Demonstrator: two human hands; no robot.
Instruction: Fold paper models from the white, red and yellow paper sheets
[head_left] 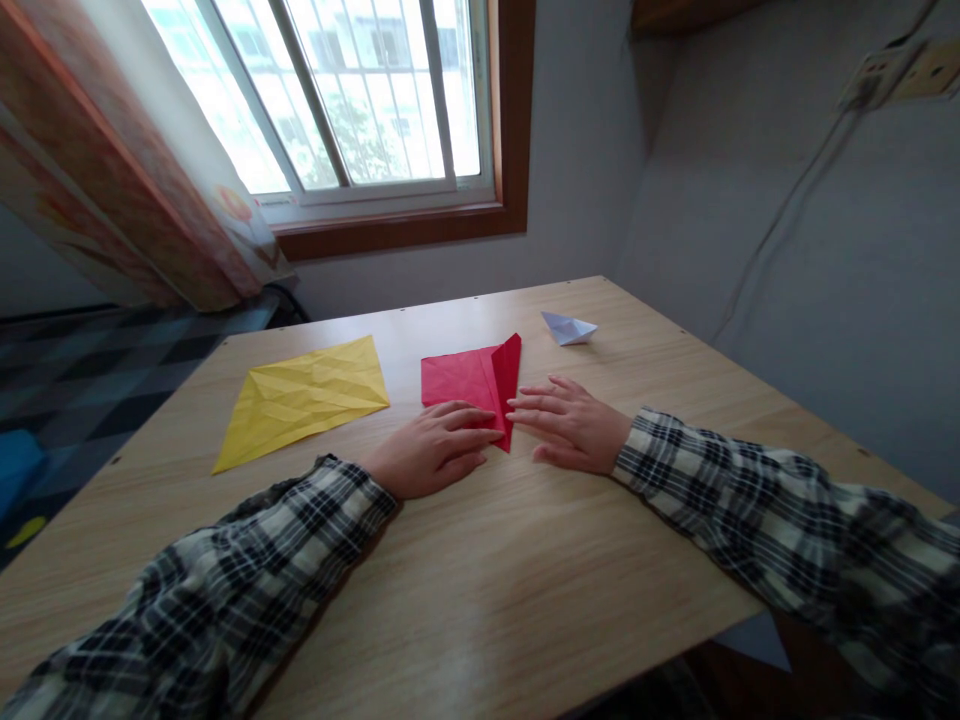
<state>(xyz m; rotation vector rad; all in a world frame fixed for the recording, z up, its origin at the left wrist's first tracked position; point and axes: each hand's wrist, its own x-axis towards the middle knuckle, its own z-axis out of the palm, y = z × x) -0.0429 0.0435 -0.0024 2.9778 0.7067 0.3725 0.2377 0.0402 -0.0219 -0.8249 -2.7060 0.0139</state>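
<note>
I've got a light wood table [465, 600] here. Red paper [469, 380] lies flat right under both hands' fingertips, a creased yellow sheet [304, 398] sits off past my left hand [431, 450], and a small white folded piece [568, 328] beyond my right hand [574, 423].

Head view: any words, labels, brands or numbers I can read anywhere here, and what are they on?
None can be read.
The red paper under both hands, the yellow paper and the small white folded paper are blank.
The wall socket shows no legible marking; it is too small and blurred.
The curtain carries a pattern only, no lettering.
</note>
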